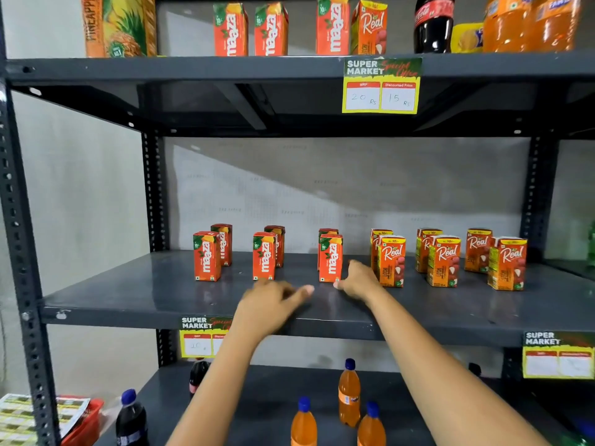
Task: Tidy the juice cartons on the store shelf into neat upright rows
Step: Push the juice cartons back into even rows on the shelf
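Lower shelf: three orange soda bottles (349,392) with blue caps stand closest to the camera, with a dark cola bottle (131,416) off to the left.
Arms: both forearms reach up from the bottom edge to the middle shelf (128,292).
Left hand (273,299): hovers low over the bare front of the middle shelf, fingers loosely curled and pointing right, holding nothing.
Right hand (355,278): sits just right of the third Maaza pair, fingertips at the base of its front carton (330,257); whether it grips or only touches the carton cannot be told.
Maaza cartons (207,255): six red cartons stand upright in three pairs, one behind the other, on the left and centre of the middle shelf.
Real cartons (392,260): six orange litchi cartons stand upright in three pairs on the right of the middle shelf; the rightmost front carton (507,263) sits off to the right of the one behind it.
Top shelf: a pineapple juice box (120,25), more Maaza and Real cartons, a cola bottle and orange soda bottles.
Price tags: a yellow tag (381,85) on the top shelf edge reads 20 Rs and 15 Rs; similar tags hang on the middle shelf edge.
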A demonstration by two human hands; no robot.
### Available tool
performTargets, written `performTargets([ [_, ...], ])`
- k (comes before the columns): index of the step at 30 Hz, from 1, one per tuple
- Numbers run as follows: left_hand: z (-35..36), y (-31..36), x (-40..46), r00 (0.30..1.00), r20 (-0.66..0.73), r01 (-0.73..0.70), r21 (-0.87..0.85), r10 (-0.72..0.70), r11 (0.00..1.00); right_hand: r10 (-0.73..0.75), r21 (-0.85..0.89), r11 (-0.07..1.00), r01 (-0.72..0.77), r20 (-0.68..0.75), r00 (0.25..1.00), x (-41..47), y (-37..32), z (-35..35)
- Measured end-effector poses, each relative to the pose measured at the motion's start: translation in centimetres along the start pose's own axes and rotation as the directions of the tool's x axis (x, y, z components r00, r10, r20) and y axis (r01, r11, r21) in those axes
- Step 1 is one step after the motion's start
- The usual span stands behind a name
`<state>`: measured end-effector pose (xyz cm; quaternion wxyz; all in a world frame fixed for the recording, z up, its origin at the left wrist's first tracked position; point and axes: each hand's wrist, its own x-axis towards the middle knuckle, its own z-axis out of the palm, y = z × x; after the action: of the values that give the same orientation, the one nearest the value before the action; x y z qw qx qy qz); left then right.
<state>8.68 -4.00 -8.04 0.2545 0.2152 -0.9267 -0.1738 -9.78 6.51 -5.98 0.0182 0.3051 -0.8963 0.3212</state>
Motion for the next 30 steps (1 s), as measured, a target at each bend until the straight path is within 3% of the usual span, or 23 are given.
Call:
performTargets([
  [3,-1.1,-1.9,3.2,0.939,-0.178,0.299,-0.001,-0.294,0.954,0.081,-0.135,0.987,-0.087,-0.055,0.995,-0.8,-0.7,0.7],
  [6,-1.4,-2.6,5.6,0.86,-0.137,0.501,0.042,-0.492,0.865,0.17,-0.103,0.979,-0.177,-0.066,0.983,-1.0,-1.8,0.9],
  [12,-0.1,-3.4,8.0,0.867,-0.155,0.493,0.118,-0.474,0.862,0.307,-0.082,0.942,-0.326,-0.189,0.933,-0.9,-3.3,2.1],
  [30,0.1,-3.8,8.2,0.901,-0.209,0.394,0.026,-0.38,0.919,0.277,-0.105,0.947,-0.304,-0.216,0.936,-1.4,-3.8,2.6],
])
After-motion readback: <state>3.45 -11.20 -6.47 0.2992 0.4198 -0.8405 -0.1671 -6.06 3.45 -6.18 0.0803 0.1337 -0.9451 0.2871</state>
